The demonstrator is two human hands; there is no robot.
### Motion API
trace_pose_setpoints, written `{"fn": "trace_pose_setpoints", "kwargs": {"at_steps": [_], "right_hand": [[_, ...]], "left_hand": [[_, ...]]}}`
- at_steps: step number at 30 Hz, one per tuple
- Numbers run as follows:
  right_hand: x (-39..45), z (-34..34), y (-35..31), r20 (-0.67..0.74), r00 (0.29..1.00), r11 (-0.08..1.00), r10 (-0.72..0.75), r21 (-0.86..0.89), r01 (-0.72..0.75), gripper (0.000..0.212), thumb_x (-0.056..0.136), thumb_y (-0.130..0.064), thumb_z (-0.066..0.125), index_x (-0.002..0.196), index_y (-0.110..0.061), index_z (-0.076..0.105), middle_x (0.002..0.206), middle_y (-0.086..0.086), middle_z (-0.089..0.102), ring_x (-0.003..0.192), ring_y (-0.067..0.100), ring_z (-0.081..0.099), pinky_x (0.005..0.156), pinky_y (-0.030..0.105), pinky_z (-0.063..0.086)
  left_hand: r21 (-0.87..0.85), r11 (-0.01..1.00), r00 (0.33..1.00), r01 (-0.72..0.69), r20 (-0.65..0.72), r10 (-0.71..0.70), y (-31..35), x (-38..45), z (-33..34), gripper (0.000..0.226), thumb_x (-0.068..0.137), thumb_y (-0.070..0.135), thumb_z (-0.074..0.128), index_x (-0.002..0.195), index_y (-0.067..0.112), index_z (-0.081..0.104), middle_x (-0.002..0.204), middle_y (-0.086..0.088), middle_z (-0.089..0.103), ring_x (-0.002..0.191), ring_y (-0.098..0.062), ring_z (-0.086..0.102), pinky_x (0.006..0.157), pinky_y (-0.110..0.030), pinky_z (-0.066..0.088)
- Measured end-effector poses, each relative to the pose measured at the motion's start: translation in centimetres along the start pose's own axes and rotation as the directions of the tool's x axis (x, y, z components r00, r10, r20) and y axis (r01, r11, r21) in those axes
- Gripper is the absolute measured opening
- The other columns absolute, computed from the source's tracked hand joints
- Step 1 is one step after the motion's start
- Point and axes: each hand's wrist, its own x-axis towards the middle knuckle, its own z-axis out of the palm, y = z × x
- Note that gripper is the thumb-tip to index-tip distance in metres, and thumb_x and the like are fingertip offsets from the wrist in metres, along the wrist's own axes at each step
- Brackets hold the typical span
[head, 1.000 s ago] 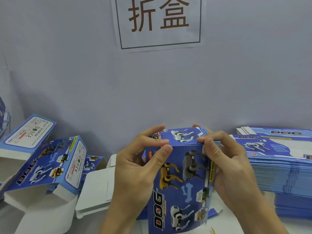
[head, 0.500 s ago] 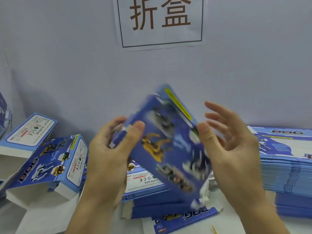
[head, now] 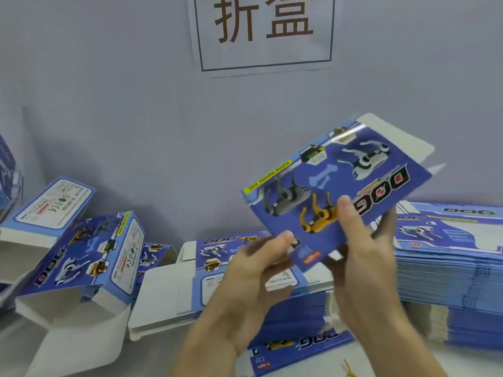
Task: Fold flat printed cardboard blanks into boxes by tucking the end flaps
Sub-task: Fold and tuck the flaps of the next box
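I hold a blue printed box (head: 337,186) with robot dogs and "DOG" lettering up in the air, tilted, its white end flaps sticking out at the upper right. My right hand (head: 364,265) grips its lower right edge, thumb on the printed face and fingers behind. My left hand (head: 253,278) pinches the box's lower left corner with thumb and fingers. A tall stack of flat blanks (head: 449,268) lies on the right.
Folded boxes (head: 81,254) with open white flaps lie at the left on the table. More flat blanks (head: 217,268) sit in the middle behind my hands. A paper sign (head: 264,31) hangs on the grey wall.
The box was upright with both hands closing its top; it has since been swung up and turned over to the right, so its print now reads upside down and the open flaps point up-right.
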Motion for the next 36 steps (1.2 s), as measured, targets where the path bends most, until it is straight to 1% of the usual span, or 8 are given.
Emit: {"fn": "trace_pose_setpoints", "kwargs": {"at_steps": [9,14,20,27,30,32,34,36], "right_hand": [[1.6,-4.1,-1.1,0.287,0.936,0.976,0.202,-0.139,-0.168,0.067,0.069,-0.031,0.082,0.126,-0.045,0.051,0.115,0.001,0.073,0.095,0.033,0.073,0.074,0.05,0.06],[0.6,-4.3,-1.2,0.583,0.618,0.834,0.527,-0.494,-0.245,0.075,0.072,-0.042,0.083,0.133,-0.056,0.042,0.129,-0.002,0.066,0.11,0.027,0.068,0.089,0.048,0.056],[-0.1,-1.8,-0.2,0.416,0.883,0.928,0.218,-0.369,-0.055,0.062,0.071,-0.059,0.065,0.127,-0.06,0.038,0.123,-0.009,0.065,0.098,0.016,0.072,0.081,0.044,0.061],[0.5,-3.1,-0.4,0.424,0.891,0.958,0.164,-0.284,-0.042,0.045,0.08,-0.038,0.068,0.123,-0.046,0.06,0.119,0.004,0.07,0.102,0.029,0.071,0.085,0.051,0.058],[0.7,-2.3,-1.0,0.45,0.879,0.926,0.156,-0.377,0.029,0.071,0.065,-0.079,0.062,0.111,-0.026,0.066,0.111,0.012,0.068,0.093,0.009,0.072,0.088,0.034,0.056],[0.9,-2.0,-0.9,0.427,0.891,0.909,0.152,-0.414,0.043,0.095,0.048,-0.1,0.045,0.095,-0.02,0.067,0.088,0.009,0.07,0.075,-0.001,0.071,0.074,0.02,0.053],[0.9,-1.2,-0.6,0.312,0.938,0.914,0.15,-0.405,-0.011,0.058,0.073,-0.079,0.043,0.08,-0.027,0.068,0.069,0.008,0.07,0.064,0.014,0.071,0.063,0.032,0.053],[0.1,-1.4,-0.3,0.273,0.952,0.906,0.14,-0.424,-0.011,0.033,0.08,-0.052,0.045,0.073,-0.026,0.065,0.059,0.007,0.063,0.055,0.016,0.064,0.054,0.029,0.049]], "left_hand": [[0.173,0.947,0.91,-0.27,-0.275,0.31,1.4,0.4,-3.4,0.079,0.051,0.068,0.071,0.125,0.043,0.056,0.127,0.01,0.062,0.118,-0.018,0.061,0.102,-0.046,0.047],[0.029,0.954,0.937,-0.297,-0.185,0.298,0.8,0.9,-3.7,0.08,0.068,0.052,0.077,0.14,0.035,0.048,0.115,-0.007,0.07,0.107,-0.031,0.068,0.086,-0.051,0.058],[0.03,0.954,0.951,-0.298,-0.079,0.3,0.0,1.2,-2.8,0.051,0.073,0.053,0.069,0.122,0.039,0.064,0.114,-0.003,0.074,0.101,-0.027,0.073,0.07,-0.038,0.062],[0.177,0.874,0.882,-0.452,-0.056,0.468,-0.8,1.2,-1.6,0.028,0.084,0.051,0.072,0.105,0.033,0.07,0.11,-0.002,0.072,0.103,-0.027,0.071,0.072,-0.044,0.061],[0.194,0.853,0.859,-0.485,-0.079,0.507,-1.1,1.1,-0.9,0.039,0.081,0.053,0.074,0.093,0.017,0.063,0.077,0.002,0.068,0.076,-0.017,0.071,0.055,-0.031,0.057],[0.119,0.885,0.872,-0.451,-0.151,0.465,-1.3,1.0,-0.7,0.052,0.076,0.062,0.068,0.091,0.012,0.065,0.085,-0.01,0.071,0.079,-0.024,0.071,0.068,-0.044,0.059],[0.082,0.908,0.886,-0.412,-0.199,0.42,-0.8,0.8,-0.6,0.048,0.076,0.062,0.062,0.083,0.015,0.069,0.1,-0.027,0.067,0.092,-0.043,0.068,0.083,-0.063,0.052],[0.173,0.894,0.874,-0.414,-0.2,0.444,-0.6,1.0,-0.8,0.032,0.086,0.042,0.054,0.073,0.015,0.064,0.09,-0.029,0.064,0.086,-0.045,0.066,0.075,-0.063,0.055]]}}
